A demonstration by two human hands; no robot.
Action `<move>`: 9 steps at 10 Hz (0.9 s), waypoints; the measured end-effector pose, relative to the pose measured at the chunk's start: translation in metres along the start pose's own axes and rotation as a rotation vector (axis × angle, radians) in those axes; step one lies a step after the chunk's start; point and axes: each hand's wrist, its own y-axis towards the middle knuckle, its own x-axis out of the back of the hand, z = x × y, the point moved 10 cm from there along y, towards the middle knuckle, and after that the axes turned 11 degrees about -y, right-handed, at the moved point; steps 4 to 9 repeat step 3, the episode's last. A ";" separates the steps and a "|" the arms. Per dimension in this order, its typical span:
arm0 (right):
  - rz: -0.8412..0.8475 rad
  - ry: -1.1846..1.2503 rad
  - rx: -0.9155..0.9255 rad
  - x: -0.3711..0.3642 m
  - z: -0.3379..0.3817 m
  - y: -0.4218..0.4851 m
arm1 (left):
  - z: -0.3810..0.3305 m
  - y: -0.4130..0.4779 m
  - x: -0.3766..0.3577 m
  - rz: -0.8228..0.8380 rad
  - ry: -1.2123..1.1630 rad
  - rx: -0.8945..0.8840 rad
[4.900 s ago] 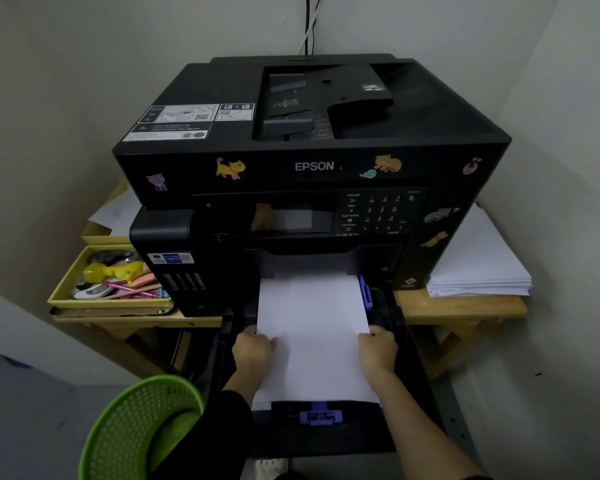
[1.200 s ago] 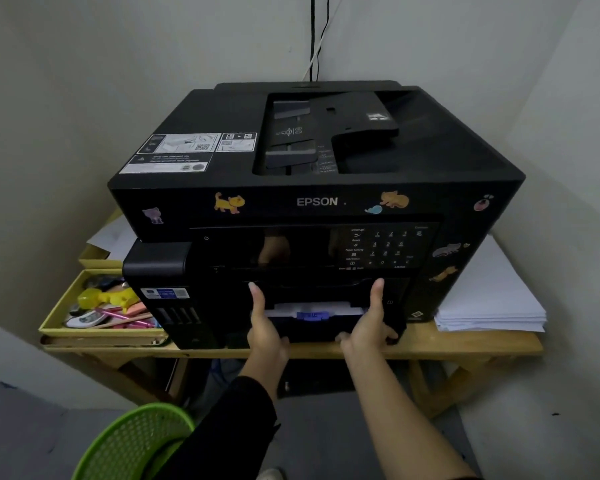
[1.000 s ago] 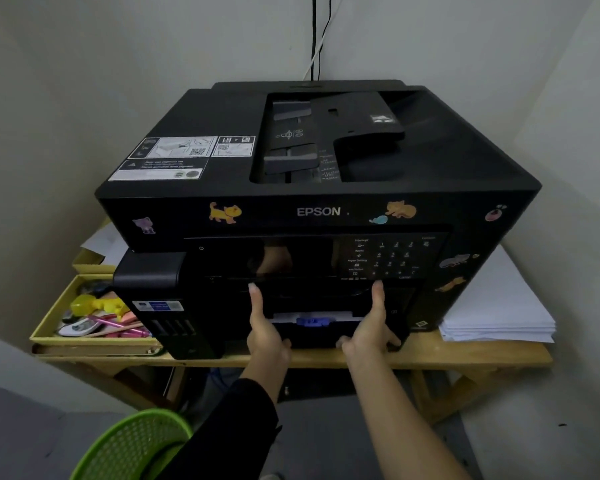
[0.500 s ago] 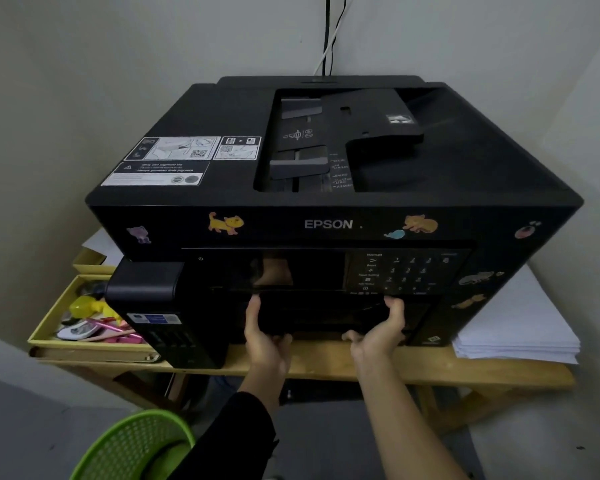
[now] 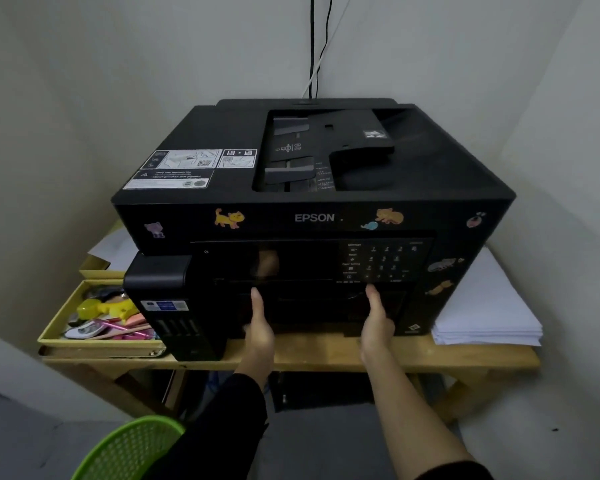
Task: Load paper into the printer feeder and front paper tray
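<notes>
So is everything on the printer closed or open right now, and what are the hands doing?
Front paper tray: pushed in, no paper showing.
Top feeder: folded shut, no paper.
Screen: dark.
Left hand: flat against the tray front.
Right hand: flat against the tray front.
Paper stack: lying beside the printer.

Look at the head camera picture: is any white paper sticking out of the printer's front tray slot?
No: the front paper tray is pushed in flush, dark across its face, with the left hand and right hand pressed against it.
</notes>
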 end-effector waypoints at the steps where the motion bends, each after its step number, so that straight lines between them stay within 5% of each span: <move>1: -0.125 -0.260 0.155 0.014 0.018 -0.017 | -0.003 -0.016 0.007 -0.097 0.339 -0.087; 2: -0.178 -0.561 0.328 0.009 0.034 -0.041 | -0.004 -0.027 -0.003 -0.069 0.717 -0.242; 3: -0.269 -0.725 0.464 0.004 0.051 -0.072 | -0.015 -0.048 -0.019 -0.061 0.810 -0.397; 9: -0.269 -0.725 0.464 0.004 0.051 -0.072 | -0.015 -0.048 -0.019 -0.061 0.810 -0.397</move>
